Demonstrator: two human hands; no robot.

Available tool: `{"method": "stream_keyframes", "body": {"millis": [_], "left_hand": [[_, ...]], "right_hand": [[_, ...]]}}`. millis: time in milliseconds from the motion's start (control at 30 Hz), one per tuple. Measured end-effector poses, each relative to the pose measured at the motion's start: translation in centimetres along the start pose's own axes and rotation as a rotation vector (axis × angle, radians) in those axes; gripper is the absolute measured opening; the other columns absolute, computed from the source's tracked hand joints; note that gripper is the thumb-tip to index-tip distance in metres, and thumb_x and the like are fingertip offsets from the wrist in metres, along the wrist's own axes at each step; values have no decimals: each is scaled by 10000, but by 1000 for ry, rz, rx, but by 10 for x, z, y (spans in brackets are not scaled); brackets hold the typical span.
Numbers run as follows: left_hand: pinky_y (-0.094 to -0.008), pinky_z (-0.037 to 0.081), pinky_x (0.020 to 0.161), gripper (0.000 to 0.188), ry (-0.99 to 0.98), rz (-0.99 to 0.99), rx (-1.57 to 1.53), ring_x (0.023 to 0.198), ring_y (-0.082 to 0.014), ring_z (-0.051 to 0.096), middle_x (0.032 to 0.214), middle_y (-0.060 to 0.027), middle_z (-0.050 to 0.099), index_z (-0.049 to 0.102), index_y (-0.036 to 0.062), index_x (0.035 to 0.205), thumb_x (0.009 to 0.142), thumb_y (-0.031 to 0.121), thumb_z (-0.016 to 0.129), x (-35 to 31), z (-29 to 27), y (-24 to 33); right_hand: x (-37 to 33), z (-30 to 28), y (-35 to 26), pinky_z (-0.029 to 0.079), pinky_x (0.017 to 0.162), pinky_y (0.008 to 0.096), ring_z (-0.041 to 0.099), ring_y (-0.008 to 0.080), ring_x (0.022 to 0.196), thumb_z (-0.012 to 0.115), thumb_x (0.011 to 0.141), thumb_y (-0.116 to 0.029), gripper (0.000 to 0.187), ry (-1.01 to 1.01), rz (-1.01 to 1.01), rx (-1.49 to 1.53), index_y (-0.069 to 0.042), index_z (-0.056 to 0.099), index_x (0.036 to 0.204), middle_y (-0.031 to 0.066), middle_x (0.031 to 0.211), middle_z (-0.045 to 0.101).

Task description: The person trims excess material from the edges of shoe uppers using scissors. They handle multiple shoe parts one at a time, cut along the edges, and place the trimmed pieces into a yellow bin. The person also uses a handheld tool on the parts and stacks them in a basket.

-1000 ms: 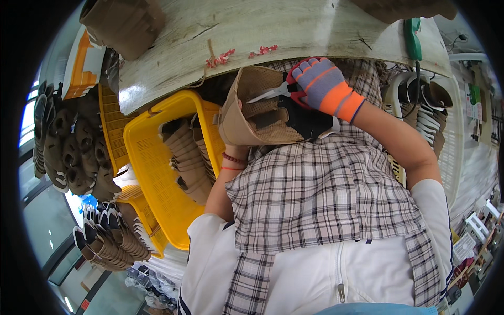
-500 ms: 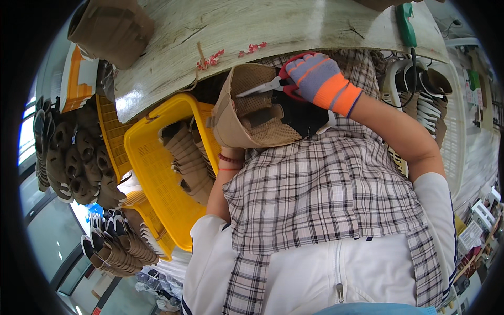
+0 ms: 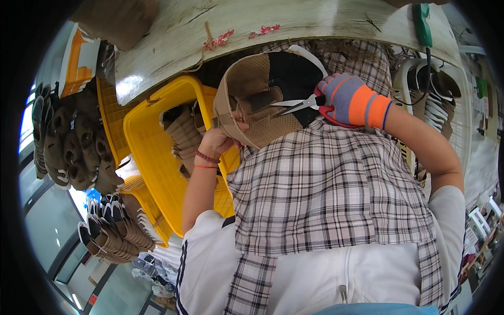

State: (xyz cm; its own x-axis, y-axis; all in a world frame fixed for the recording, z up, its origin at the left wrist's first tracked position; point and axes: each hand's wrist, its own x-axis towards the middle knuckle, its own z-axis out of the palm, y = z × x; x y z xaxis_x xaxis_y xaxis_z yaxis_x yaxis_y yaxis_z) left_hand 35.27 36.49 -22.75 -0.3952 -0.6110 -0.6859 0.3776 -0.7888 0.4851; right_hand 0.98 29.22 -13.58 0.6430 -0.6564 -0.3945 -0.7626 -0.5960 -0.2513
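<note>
A tan shoe upper (image 3: 244,79) with mesh lining, a black section and a white edge is held above my lap. My bare left hand (image 3: 226,137) grips its lower left side, with the thumb bent over the rim. In my right hand (image 3: 346,98), gloved in grey and orange, are red-handled scissors (image 3: 303,105). Their blades are slightly parted and point left, over the inside of the upper. My right fingers are wrapped round the handles.
A worn pale table (image 3: 294,27) runs across the front, with red-and-white scraps on its edge. Left of me stands a yellow basket (image 3: 137,142) holding stacked uppers (image 3: 181,134). More uppers (image 3: 73,147) are piled farther left. A green-handled tool (image 3: 422,26) with a cord lies at right.
The upper has turned, bringing its black section and white edge upward. My left hand has come into view at its side. The right hand and scissors have moved down and right.
</note>
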Motion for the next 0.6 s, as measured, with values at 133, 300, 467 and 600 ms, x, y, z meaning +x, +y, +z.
{"method": "stream_keyframes", "body": {"millis": [133, 300, 467, 600], "left_hand": [[-259, 502, 421, 233, -74, 88, 55, 593, -159, 647, 772, -69, 651, 566, 48, 964, 770, 2, 688, -7, 9, 4], [-207, 439, 444, 218, -9, 130, 139, 600, -62, 549, 757, 24, 543, 546, 63, 897, 755, 37, 710, -14, 26, 7], [-186, 450, 540, 206, 10, 130, 147, 649, -57, 556, 762, 35, 561, 576, 54, 921, 762, 29, 704, -12, 19, 3], [-180, 458, 613, 238, 36, 125, 123, 707, -63, 572, 800, 19, 590, 589, 40, 973, 765, 7, 698, -13, 18, 3]], "right_hand": [[6, 1, 1, 508, 706, 368, 628, 297, 827, 644, 766, -306, 348, -13, -37, -15, -47, 616, 996, 117, 871, 651], [16, -7, -8, 498, 681, 371, 621, 280, 809, 683, 732, -279, 333, -62, -37, -99, -40, 616, 954, 115, 843, 642], [15, -12, -10, 514, 646, 371, 643, 273, 785, 648, 769, -314, 311, -55, -26, -191, -88, 623, 981, 107, 839, 651], [8, -25, -5, 513, 653, 365, 640, 262, 793, 664, 750, -298, 305, -132, 69, -139, -102, 624, 980, 92, 860, 650]]}}
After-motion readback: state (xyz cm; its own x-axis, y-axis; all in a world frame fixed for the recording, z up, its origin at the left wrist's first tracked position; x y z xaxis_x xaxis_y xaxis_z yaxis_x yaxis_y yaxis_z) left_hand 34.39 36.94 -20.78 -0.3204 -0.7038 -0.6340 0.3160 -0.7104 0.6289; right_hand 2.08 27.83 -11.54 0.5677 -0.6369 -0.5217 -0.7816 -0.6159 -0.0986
